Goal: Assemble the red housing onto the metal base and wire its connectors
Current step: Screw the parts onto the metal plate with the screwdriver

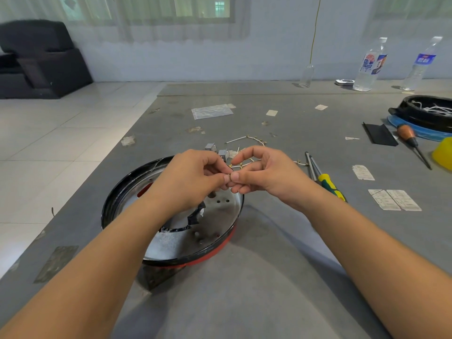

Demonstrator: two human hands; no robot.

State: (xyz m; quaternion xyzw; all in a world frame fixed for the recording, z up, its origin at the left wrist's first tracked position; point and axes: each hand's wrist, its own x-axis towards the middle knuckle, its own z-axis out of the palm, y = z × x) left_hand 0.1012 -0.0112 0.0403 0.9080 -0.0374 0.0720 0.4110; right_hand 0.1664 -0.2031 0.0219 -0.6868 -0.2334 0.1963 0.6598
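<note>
Near the front edge of the grey counter [305, 118] sits the round shallow metal base w/ black rim [220, 211], and the red housing [220, 250] shows as a thin red band under its right and front rim. Base has a central opening w/ ragged black tape round it and a few small holes in the plate.

Just above its far rim both hands meet, thumb tips touching. Left hand [193, 179] has its grip closed in a pinch, and right hand [264, 171] likewise, fingers curled. Between them is a small brass-coloured connector [231, 166], mostly hidden; can't tell which hand carries it.

Just behind the hands lie two small grey metal blocks [216, 150] and a thin white wire string w/ brass terminals [252, 138] spread on the counter. Right of the right hand lies a yellow-green handled screwdriver [327, 181], touching the wrist area in this view.

Further right: paper labels [393, 199], a wood-handled tool [411, 140], a flat black plate [379, 134], a yellow plastic thing [444, 152] at the frame edge, and a black round pan w/ white wires on a blue ring [425, 113]. At the far edge stand two clear water bottles [369, 67]. Dark sofa [41, 62] on the tiled floor, far left.
</note>
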